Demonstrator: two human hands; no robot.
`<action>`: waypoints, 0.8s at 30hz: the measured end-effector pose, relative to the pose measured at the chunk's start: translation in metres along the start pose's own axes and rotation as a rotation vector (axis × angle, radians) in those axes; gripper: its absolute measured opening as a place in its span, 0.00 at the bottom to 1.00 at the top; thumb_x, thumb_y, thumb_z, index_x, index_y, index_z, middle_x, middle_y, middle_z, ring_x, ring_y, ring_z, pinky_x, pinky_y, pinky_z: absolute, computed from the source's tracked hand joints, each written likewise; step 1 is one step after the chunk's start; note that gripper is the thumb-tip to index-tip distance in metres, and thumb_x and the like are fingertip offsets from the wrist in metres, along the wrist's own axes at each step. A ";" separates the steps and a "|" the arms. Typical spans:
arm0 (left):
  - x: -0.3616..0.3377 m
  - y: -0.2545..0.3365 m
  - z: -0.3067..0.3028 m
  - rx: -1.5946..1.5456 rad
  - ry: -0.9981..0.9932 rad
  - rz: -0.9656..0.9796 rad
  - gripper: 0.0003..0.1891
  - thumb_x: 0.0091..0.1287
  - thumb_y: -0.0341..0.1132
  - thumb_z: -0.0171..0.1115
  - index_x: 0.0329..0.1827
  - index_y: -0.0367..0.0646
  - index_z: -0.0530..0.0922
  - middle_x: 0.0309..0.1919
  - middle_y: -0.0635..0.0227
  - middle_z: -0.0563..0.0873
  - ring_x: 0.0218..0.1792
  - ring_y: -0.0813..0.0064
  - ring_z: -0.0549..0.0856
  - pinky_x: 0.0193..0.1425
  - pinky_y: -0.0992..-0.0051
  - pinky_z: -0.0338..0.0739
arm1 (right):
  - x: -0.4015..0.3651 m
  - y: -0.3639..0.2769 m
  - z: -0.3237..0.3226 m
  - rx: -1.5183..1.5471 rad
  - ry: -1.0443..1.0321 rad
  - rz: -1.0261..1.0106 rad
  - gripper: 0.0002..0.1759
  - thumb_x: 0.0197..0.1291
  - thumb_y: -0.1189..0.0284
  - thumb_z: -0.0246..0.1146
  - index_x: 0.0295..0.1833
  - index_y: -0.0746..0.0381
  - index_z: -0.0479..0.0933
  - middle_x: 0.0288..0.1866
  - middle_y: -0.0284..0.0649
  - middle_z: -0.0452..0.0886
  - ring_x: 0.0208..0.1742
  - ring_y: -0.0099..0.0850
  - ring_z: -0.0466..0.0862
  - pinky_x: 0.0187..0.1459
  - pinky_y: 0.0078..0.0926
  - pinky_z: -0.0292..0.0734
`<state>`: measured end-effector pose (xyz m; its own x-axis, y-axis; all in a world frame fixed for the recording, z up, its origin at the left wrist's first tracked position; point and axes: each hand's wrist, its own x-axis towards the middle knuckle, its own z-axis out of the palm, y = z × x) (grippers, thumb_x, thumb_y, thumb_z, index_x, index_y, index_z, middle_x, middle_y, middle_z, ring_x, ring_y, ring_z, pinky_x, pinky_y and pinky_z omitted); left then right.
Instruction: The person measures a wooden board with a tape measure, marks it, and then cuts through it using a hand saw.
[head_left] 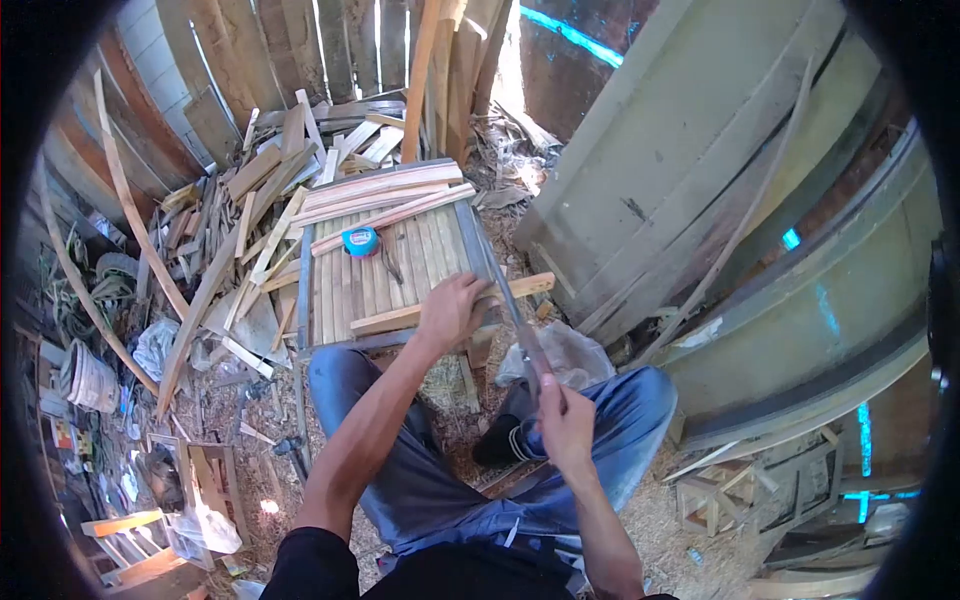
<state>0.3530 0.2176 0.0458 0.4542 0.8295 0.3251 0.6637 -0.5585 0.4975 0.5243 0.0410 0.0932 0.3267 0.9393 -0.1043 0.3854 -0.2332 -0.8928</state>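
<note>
My left hand (452, 312) is closed over a wooden strip (385, 321), pressing it against the near end of a low slatted bench (345, 290). The strip's right end sticks out past the bench edge. In my right hand (566, 425) is the handle of what looks like a hand saw (512, 303), its long narrow grey blade seen almost edge-on. That blade crosses the strip just right of my left hand; whether it has cut in cannot be seen. A blue tape measure (360, 241) lies on the slats, near a thin dark tool (391, 266). Pale wooden strips (380, 190) lie across the bench's far end.
A heap of scrap wood (285, 190) stands behind and left of the bench. Large grey panels (670, 150) lean on the right. A clear plastic bag (575, 360) lies by my right knee. Wood shavings cover the ground, with a small wooden frame (715, 495) at lower right.
</note>
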 end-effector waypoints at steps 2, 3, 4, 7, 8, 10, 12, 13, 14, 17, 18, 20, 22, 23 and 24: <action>0.008 0.001 0.003 -0.060 0.092 0.047 0.13 0.62 0.35 0.66 0.47 0.40 0.81 0.39 0.59 0.81 0.45 0.53 0.81 0.49 0.60 0.78 | 0.004 -0.012 -0.007 0.146 -0.023 0.149 0.26 0.74 0.57 0.56 0.27 0.65 0.75 0.18 0.31 0.71 0.18 0.20 0.71 0.21 0.22 0.66; 0.009 0.001 0.005 -0.131 0.166 0.100 0.13 0.61 0.35 0.67 0.47 0.39 0.81 0.39 0.57 0.81 0.44 0.51 0.81 0.48 0.59 0.78 | 0.008 -0.012 -0.010 0.128 -0.026 0.128 0.26 0.75 0.56 0.56 0.27 0.65 0.75 0.18 0.31 0.71 0.17 0.20 0.71 0.20 0.22 0.66; 0.010 -0.003 0.006 -0.129 0.151 0.097 0.13 0.61 0.35 0.67 0.47 0.39 0.81 0.39 0.57 0.81 0.44 0.51 0.81 0.48 0.59 0.78 | 0.013 -0.013 -0.010 0.110 -0.026 0.112 0.27 0.75 0.56 0.56 0.26 0.64 0.74 0.18 0.31 0.72 0.17 0.20 0.71 0.20 0.21 0.66; 0.024 -0.008 0.010 -0.219 0.120 0.012 0.12 0.60 0.32 0.69 0.43 0.38 0.80 0.40 0.58 0.82 0.46 0.51 0.79 0.52 0.60 0.76 | 0.031 -0.024 -0.011 0.052 -0.074 0.060 0.27 0.75 0.55 0.55 0.29 0.66 0.76 0.18 0.32 0.73 0.18 0.20 0.72 0.20 0.21 0.67; 0.022 -0.010 0.010 -0.227 0.118 0.025 0.12 0.60 0.32 0.69 0.43 0.38 0.80 0.40 0.58 0.82 0.46 0.51 0.79 0.52 0.60 0.76 | 0.034 -0.022 -0.011 0.049 -0.059 0.061 0.27 0.75 0.55 0.55 0.29 0.66 0.76 0.18 0.32 0.73 0.18 0.20 0.72 0.20 0.21 0.67; 0.018 -0.017 0.009 -0.159 0.139 0.036 0.13 0.58 0.32 0.70 0.43 0.38 0.80 0.39 0.59 0.82 0.46 0.52 0.79 0.52 0.60 0.75 | 0.044 -0.011 -0.001 -0.115 -0.042 -0.003 0.27 0.72 0.55 0.57 0.33 0.71 0.79 0.16 0.45 0.73 0.20 0.36 0.78 0.28 0.36 0.71; 0.019 -0.018 0.009 -0.169 0.130 0.035 0.14 0.57 0.32 0.71 0.45 0.38 0.81 0.40 0.58 0.82 0.46 0.52 0.79 0.52 0.60 0.75 | 0.041 0.004 0.004 -0.080 -0.028 -0.017 0.26 0.72 0.56 0.56 0.35 0.72 0.78 0.17 0.50 0.71 0.21 0.40 0.75 0.30 0.39 0.70; 0.015 -0.016 0.009 -0.162 0.129 0.061 0.15 0.57 0.34 0.71 0.46 0.38 0.81 0.41 0.58 0.81 0.46 0.54 0.78 0.53 0.60 0.75 | 0.037 0.014 0.007 -0.020 -0.008 -0.033 0.26 0.72 0.56 0.57 0.35 0.72 0.78 0.17 0.51 0.71 0.20 0.39 0.74 0.30 0.39 0.70; 0.013 -0.014 0.007 -0.151 0.132 0.089 0.17 0.57 0.35 0.71 0.47 0.38 0.82 0.42 0.58 0.80 0.47 0.55 0.78 0.53 0.60 0.75 | 0.033 0.019 0.009 0.042 0.012 -0.053 0.26 0.72 0.56 0.57 0.35 0.71 0.79 0.17 0.51 0.71 0.20 0.39 0.72 0.30 0.39 0.69; 0.006 -0.012 0.011 -0.140 0.050 0.013 0.17 0.58 0.36 0.71 0.49 0.39 0.82 0.41 0.57 0.78 0.47 0.54 0.77 0.54 0.60 0.74 | 0.020 0.023 0.000 -0.123 -0.072 -0.058 0.24 0.74 0.58 0.56 0.36 0.69 0.79 0.19 0.34 0.75 0.21 0.20 0.75 0.25 0.21 0.70; 0.003 -0.007 0.009 -0.130 0.049 0.012 0.17 0.58 0.36 0.71 0.49 0.39 0.82 0.41 0.57 0.78 0.47 0.54 0.77 0.54 0.60 0.74 | 0.013 0.024 -0.003 -0.114 -0.075 -0.061 0.24 0.74 0.58 0.56 0.36 0.69 0.79 0.19 0.34 0.75 0.21 0.20 0.75 0.25 0.21 0.70; -0.003 0.006 0.005 -0.084 0.081 -0.042 0.16 0.59 0.36 0.70 0.49 0.39 0.82 0.40 0.57 0.77 0.46 0.53 0.77 0.54 0.59 0.74 | -0.001 0.020 -0.011 0.091 -0.121 0.041 0.20 0.73 0.60 0.58 0.39 0.69 0.78 0.19 0.34 0.75 0.22 0.19 0.74 0.27 0.21 0.70; -0.001 0.001 0.011 -0.074 0.114 -0.026 0.16 0.59 0.36 0.71 0.49 0.39 0.82 0.39 0.56 0.78 0.45 0.52 0.76 0.53 0.58 0.74 | -0.009 0.002 -0.015 0.056 -0.101 -0.021 0.20 0.71 0.61 0.60 0.36 0.68 0.76 0.19 0.42 0.74 0.22 0.30 0.76 0.28 0.29 0.70; -0.003 0.000 0.016 -0.071 0.148 -0.015 0.17 0.60 0.36 0.71 0.49 0.39 0.82 0.39 0.55 0.78 0.44 0.50 0.76 0.51 0.58 0.73 | -0.013 -0.002 -0.017 0.014 -0.085 -0.079 0.19 0.69 0.61 0.61 0.33 0.67 0.73 0.19 0.51 0.74 0.22 0.42 0.79 0.28 0.36 0.71; -0.005 0.003 0.018 -0.067 0.142 -0.021 0.17 0.60 0.36 0.71 0.49 0.39 0.82 0.39 0.55 0.78 0.44 0.50 0.76 0.51 0.58 0.73 | -0.013 -0.001 -0.018 0.018 -0.091 -0.074 0.19 0.69 0.61 0.61 0.33 0.67 0.73 0.19 0.51 0.74 0.22 0.42 0.79 0.28 0.36 0.71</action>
<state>0.3630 0.2114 0.0315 0.3486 0.8369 0.4220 0.6291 -0.5427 0.5565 0.5350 0.0241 0.1032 0.2180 0.9729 -0.0766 0.3900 -0.1588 -0.9070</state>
